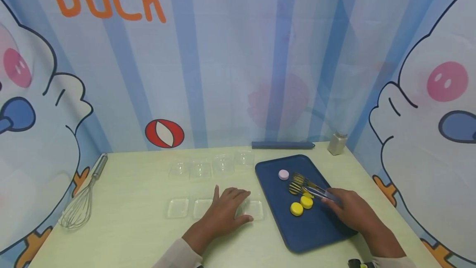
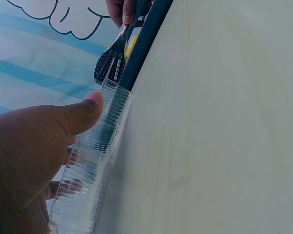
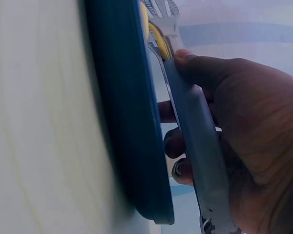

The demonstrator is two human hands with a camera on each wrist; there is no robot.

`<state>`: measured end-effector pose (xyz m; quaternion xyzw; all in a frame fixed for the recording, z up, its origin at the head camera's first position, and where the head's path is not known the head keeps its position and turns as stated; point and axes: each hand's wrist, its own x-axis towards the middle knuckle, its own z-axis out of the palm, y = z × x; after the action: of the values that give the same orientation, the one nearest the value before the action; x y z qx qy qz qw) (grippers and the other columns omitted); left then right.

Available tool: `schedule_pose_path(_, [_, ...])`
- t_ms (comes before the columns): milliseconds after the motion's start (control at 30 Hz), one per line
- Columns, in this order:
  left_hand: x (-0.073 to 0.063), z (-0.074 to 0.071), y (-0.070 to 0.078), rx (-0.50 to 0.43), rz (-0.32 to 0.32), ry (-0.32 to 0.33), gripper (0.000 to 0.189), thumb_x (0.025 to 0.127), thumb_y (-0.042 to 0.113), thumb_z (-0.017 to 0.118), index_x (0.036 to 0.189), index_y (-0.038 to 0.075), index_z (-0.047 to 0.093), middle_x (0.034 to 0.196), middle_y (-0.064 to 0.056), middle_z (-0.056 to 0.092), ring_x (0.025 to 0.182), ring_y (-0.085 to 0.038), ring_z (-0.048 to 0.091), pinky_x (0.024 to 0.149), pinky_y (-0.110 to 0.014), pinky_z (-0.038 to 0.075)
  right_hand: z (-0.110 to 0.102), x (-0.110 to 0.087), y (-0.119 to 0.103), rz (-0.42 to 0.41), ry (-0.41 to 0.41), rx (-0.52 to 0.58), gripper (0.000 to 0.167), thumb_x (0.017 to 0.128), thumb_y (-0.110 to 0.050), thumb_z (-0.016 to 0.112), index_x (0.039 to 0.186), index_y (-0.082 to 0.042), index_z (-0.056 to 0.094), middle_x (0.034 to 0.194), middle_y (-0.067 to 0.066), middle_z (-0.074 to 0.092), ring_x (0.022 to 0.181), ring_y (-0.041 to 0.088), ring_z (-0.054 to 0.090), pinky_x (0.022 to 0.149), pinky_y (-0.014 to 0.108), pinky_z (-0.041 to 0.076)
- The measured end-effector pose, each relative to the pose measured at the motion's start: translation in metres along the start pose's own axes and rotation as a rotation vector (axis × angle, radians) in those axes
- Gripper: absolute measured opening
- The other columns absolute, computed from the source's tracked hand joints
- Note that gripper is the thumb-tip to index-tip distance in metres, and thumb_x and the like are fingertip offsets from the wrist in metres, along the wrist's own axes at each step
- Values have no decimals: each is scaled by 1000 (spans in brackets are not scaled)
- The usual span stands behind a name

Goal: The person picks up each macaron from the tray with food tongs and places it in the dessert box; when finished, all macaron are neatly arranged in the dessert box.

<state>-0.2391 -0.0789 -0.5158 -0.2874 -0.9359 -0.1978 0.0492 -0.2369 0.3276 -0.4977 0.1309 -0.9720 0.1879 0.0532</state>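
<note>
My right hand [image 1: 351,208] grips a pair of metal tongs [image 1: 320,191] with slotted, spatula-like heads, low over the dark blue tray [image 1: 316,233]. Yellow shows through the slots of the heads. Yellow macarons [image 1: 296,209] lie beside and partly behind the tongs, and a pink macaron [image 1: 284,175] sits farther back on the tray. My left hand [image 1: 224,210] is over the front row of clear plastic boxes [image 1: 254,210], its fingers spread and loosely extended. In the left wrist view the thumb reaches the near side of a clear box [image 2: 88,165], with other fingers showing beyond it.
Clear domed lids [image 1: 201,169] stand in a row behind the boxes. A dark blue bar [image 1: 282,145] lies along the back edge, near a shaker jar [image 1: 337,144] in the back right corner. A whisk [image 1: 83,199] lies at the left edge. Printed curtains [image 1: 223,53] surround the table.
</note>
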Motion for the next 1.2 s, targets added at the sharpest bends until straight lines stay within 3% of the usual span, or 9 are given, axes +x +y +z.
schedule_pose_path(700, [-2, -1, 1, 20, 11, 16, 69, 100, 50, 77, 156, 16, 59, 153, -3, 65, 147, -31, 56, 123, -88, 22, 0, 0, -4, 16, 2, -16, 42, 106, -30, 71, 130, 5, 73, 124, 22, 79, 115, 44, 76, 97, 63, 60])
schedule_pose_path(1200, [-1, -1, 1, 8, 5, 12, 69, 99, 49, 78, 156, 16, 59, 152, -4, 66, 147, -32, 56, 123, -88, 22, -1, -7, -18, -56, 142, -33, 41, 104, -29, 76, 130, 3, 75, 125, 23, 79, 115, 46, 76, 97, 63, 61])
